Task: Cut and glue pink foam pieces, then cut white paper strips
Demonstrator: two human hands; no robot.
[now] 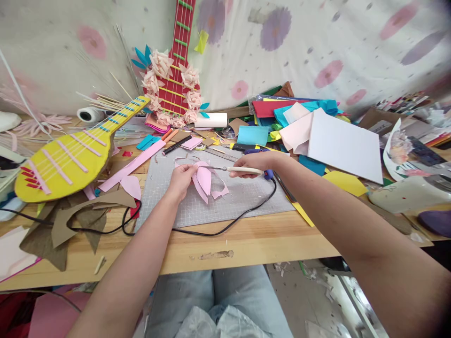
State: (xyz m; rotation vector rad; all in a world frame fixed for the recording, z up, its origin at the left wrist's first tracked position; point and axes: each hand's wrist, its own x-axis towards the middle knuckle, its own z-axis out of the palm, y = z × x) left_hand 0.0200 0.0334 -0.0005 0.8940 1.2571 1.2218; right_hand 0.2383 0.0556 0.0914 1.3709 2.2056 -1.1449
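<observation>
Pinched in my left hand [183,180] is a piece of pink paper [202,181], held above a grey cutting mat [172,209]. My right hand [254,163] grips a pair of scissors [243,170] by the pale handles. The blades point left and reach the upper edge of the pink paper. Cut strips of the paper hang below and to the right of the blades. Behind my right hand, the blue end of a corded tool [268,174] shows, its black cable [225,231] crossing the mat's front.
A yellow paper instrument [75,157] lies at the left, and a red one with paper flowers [176,84] leans on the back wall. Brown scraps [95,211] cover the left side. Coloured sheets and a white board [345,145] are piled at the right.
</observation>
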